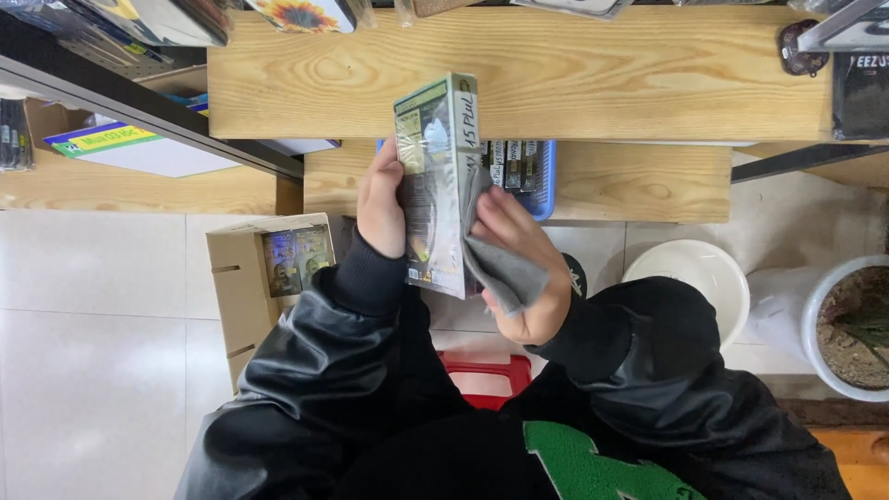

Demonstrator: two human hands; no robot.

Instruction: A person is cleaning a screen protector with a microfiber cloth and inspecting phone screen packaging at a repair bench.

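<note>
A: Left hand (381, 206) first. What's it doing?

B: Closed around the long edge of a green game case (437, 190), fingers wrapped behind it. The case stands on end, tilted a little, held up in front of the chest above the lap. That grip leaves the spine and the near face bare.

A: And the right hand (519, 268)?

B: Closed on a grey cloth (495, 255), bunched under the fingers and pressed flat against the spine side of the case. Cloth touches plastic; the free corner hangs down toward the wrist. Held this way, one hand braces while the other can rub.

A: Anything under them?

B: A red stool (488, 377) shows between the black sleeves, so the person looks seated low. A cardboard box (250, 287) sits on the tiled floor just to the left, open at the top, with more cases standing inside it, within easy reach of the left arm.

A: Ahead?

B: A wooden shelf (593, 74) runs across the top of the view. On the lower board beyond the case, a blue basket (539, 176) holds several more cases spine-out. To the right, well apart, a white bucket (704, 278) and a white plant pot (847, 324) with soil.

A: Does the case touch the shelf?

B: Cannot tell for certain; it appears held clear of it.
</note>
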